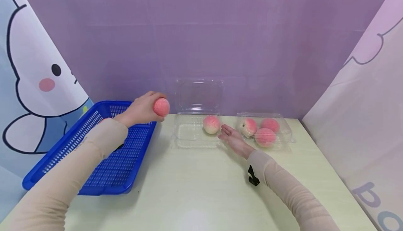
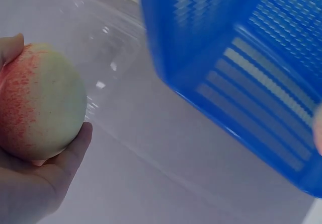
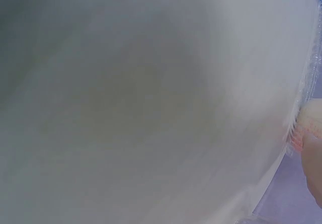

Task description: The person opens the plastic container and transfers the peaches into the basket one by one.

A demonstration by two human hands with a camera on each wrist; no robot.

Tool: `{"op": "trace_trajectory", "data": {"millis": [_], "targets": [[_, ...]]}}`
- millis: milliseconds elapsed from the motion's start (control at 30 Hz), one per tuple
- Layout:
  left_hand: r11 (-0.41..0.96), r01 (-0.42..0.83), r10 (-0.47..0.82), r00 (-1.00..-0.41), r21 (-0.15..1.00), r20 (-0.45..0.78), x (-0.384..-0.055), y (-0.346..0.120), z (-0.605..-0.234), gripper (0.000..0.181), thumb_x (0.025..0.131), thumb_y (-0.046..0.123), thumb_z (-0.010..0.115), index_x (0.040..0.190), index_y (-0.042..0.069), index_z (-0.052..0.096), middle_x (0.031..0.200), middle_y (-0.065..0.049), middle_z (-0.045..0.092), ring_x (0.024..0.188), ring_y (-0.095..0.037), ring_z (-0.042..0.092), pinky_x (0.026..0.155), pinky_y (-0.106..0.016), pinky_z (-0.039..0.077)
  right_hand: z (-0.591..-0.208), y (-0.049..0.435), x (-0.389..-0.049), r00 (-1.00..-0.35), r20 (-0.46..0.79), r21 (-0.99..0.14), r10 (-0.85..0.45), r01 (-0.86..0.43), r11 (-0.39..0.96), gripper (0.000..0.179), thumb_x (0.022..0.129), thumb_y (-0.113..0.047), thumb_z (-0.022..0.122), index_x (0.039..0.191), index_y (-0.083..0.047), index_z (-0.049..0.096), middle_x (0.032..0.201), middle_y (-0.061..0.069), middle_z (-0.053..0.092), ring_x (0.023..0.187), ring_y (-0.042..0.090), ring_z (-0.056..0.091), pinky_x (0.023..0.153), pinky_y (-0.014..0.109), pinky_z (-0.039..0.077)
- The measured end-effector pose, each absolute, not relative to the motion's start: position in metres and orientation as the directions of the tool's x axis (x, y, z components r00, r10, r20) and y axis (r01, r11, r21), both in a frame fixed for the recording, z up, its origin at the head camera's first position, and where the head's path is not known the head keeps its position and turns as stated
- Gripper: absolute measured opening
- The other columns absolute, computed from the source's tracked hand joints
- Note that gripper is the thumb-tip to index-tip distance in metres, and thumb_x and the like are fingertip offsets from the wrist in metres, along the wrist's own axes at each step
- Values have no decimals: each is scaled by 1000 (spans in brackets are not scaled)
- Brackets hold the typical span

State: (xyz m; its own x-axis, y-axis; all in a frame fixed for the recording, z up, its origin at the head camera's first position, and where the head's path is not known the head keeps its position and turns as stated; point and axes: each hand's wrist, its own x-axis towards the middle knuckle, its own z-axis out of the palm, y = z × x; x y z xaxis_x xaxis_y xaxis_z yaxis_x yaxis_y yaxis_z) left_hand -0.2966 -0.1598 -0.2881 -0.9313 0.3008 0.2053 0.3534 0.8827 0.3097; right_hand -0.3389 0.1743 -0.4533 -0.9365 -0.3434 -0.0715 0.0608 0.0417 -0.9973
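Observation:
My left hand (image 1: 143, 109) grips a pink peach (image 1: 161, 107) in the air by the basket's far right corner. In the left wrist view, fingers and thumb curl round this peach (image 2: 50, 103), its pale side showing. One more peach (image 1: 211, 124) sits at the right end of an open clear plastic box (image 1: 189, 133), whose lid (image 1: 199, 96) stands up behind. Beside that peach my right hand (image 1: 234, 141) lies with fingers extended and holds nothing; whether it touches the box is unclear. The right wrist view is mostly a pale blur.
A blue plastic basket (image 1: 126, 189) stands on the left of the pale table (image 1: 189, 189). To the right, a second clear box (image 1: 284, 133) contains three peaches (image 1: 265, 137). A purple backdrop (image 1: 201, 42) rises behind the boxes.

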Motion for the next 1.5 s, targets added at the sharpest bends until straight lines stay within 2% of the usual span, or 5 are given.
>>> {"op": "trace_trajectory", "data": {"millis": [300,567,800,1033,1500], "targets": [[905,277,219,-954,323,207,-305,-215,-297,68,70,29,76,128,14,44,122,-16,47,107,-36,47,87,-61,40,-456,172,-337,-949,-56,-998,-311,45,42,70,90,-5,51,146,-2,9,153,14,10,141,26,10,113,38,18],[898,196,155,-979,393,135,-307,-248,-323,72,73,29,75,133,13,39,129,-17,42,113,-39,40,92,-65,33,-454,171,-333,-947,-56,-998,-315,45,42,72,90,-5,52,146,-1,8,153,14,9,141,26,10,113,38,18],[918,156,141,-988,364,69,-313,-273,-351,76,72,31,75,134,8,38,127,-22,43,110,-41,43,90,-63,37,-454,173,-334,-939,-59,-998,-338,50,37,73,91,-8,52,147,-3,6,154,13,6,142,25,8,114,37,15],[950,164,163,-986,265,26,-322,-281,-368,73,72,35,73,131,8,39,126,-25,44,111,-42,44,85,-63,39,-455,175,-332,-940,-62,-998,-337,51,41,71,92,-7,51,147,-3,5,154,12,5,142,26,7,114,38,15],[930,190,185,-982,316,45,-328,-283,-387,77,71,30,74,133,3,38,128,-28,44,115,-44,42,93,-63,35,-455,178,-333,-940,-52,-998,-337,38,49,72,90,-6,52,146,0,7,153,16,8,141,28,10,113,39,17]]}}
